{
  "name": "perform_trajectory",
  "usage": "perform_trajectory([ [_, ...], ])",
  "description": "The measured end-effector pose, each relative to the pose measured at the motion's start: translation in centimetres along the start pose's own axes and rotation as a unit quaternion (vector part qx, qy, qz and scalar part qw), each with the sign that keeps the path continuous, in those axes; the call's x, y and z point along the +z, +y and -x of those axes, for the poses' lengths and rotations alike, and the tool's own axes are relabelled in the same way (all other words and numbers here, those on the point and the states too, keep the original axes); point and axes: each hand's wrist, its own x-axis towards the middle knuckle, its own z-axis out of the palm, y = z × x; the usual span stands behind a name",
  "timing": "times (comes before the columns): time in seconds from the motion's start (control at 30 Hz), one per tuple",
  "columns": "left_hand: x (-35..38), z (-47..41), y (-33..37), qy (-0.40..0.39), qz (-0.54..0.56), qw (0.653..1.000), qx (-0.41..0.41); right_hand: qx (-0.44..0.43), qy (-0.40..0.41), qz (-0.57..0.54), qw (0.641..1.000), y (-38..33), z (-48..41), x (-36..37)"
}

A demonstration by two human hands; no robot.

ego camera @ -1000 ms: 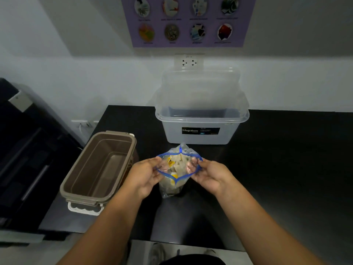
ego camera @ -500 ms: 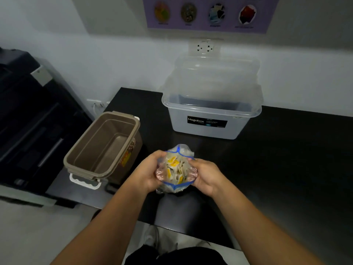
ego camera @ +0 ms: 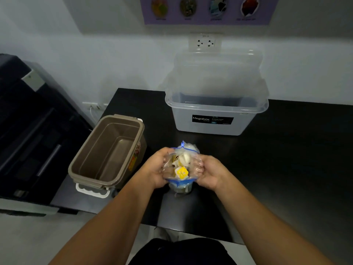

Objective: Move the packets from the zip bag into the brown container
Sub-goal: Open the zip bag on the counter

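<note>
Near the front edge of the surface (ego camera: 286, 159), gripping the zip bag (ego camera: 179, 185) from both sides with left hand (ego camera: 154, 169) and right hand (ego camera: 208, 173), curled round its open mouth. Can see packets (ego camera: 182, 172) inside, a yellow one uppermost. Looks like the opening step, with no transfer begun. Next, probably: carry leftward over the brown container (ego camera: 95, 153) at the left edge, then tip out. Farther back, a clear box (ego camera: 215, 127) by the rear edge.

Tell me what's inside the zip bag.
Yellow and pale packets show through the zip bag. The left hand and right hand cover its sides, hiding the rest.
</note>
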Motion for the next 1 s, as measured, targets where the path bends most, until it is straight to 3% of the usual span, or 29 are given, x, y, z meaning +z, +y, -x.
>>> perform_trajectory([
  [0.23,0.6,0.7,1.9,-0.026,0.000,0.999,-0.032,-0.048,-0.035,0.038,0.998,0.6,0.6,-0.8],
  [0.4,-1.1,-2.8,1.2,0.048,-0.006,0.998,-0.035,-0.136,0.097,0.115,0.979,1.9,-1.5,-1.0],
  [0.53,-1.1,-3.0,1.7,-0.010,-0.029,0.999,-0.040,-0.226,0.210,0.228,0.924,2.7,-2.2,-0.4],
  [0.63,-0.7,-2.2,2.2,-0.055,-0.123,0.991,-0.020,-0.230,0.243,0.218,0.917,2.5,-1.5,0.6],
  [0.8,-0.4,-3.3,2.3,-0.028,-0.225,0.970,0.085,-0.177,0.196,0.115,0.958,2.0,-1.6,0.7],
  [1.0,-0.5,-4.1,2.5,-0.010,-0.186,0.981,0.052,-0.159,0.126,0.065,0.977,1.8,-0.9,1.1],
])
